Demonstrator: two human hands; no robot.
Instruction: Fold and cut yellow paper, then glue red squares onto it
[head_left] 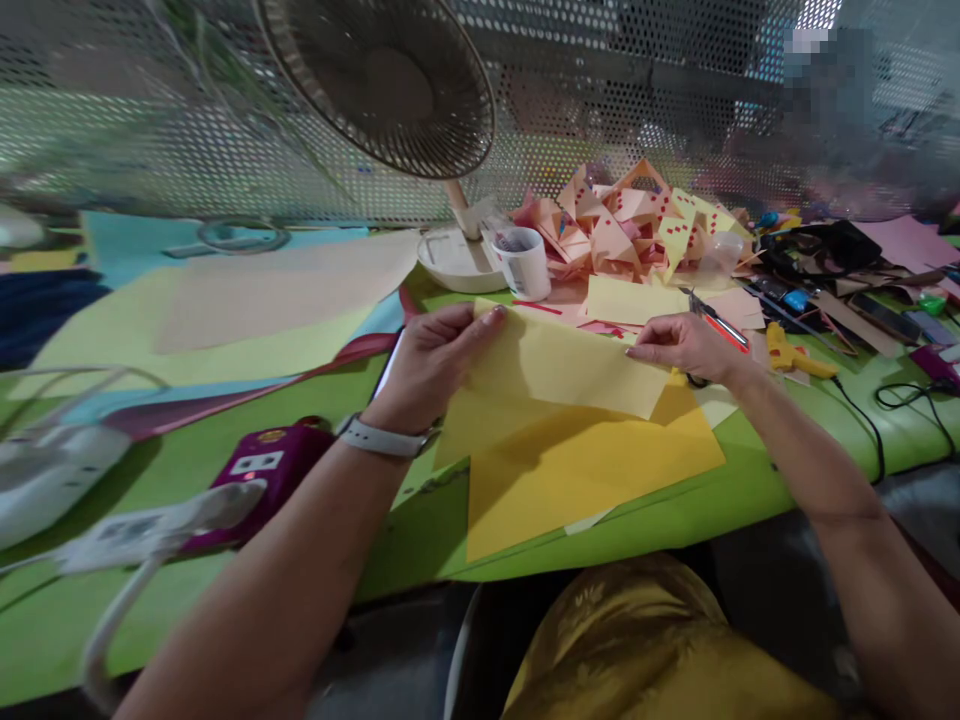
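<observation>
A pale yellow sheet of paper (pixel 566 360) is stretched between my two hands above the table. My left hand (pixel 442 355) pinches its left side, thumb on top. At its right side, my right hand (pixel 679 345) holds the edge between thumb and fingers. Below it lies a deeper yellow sheet (pixel 585 480), partly covered by the held paper. Just beyond my right hand rests a red-handled craft knife or similar tool (pixel 720 322). Another pale yellow piece of paper (pixel 634 300) lies behind the held sheet.
A fan (pixel 382 90) and a white cup (pixel 523 265) stand at the back, beside a heap of folded paper pieces with red dots (pixel 611 225). A yellow glue gun (pixel 795 352) lies right. Large sheets (pixel 285 300), a purple power strip (pixel 274 465) and cables occupy the left.
</observation>
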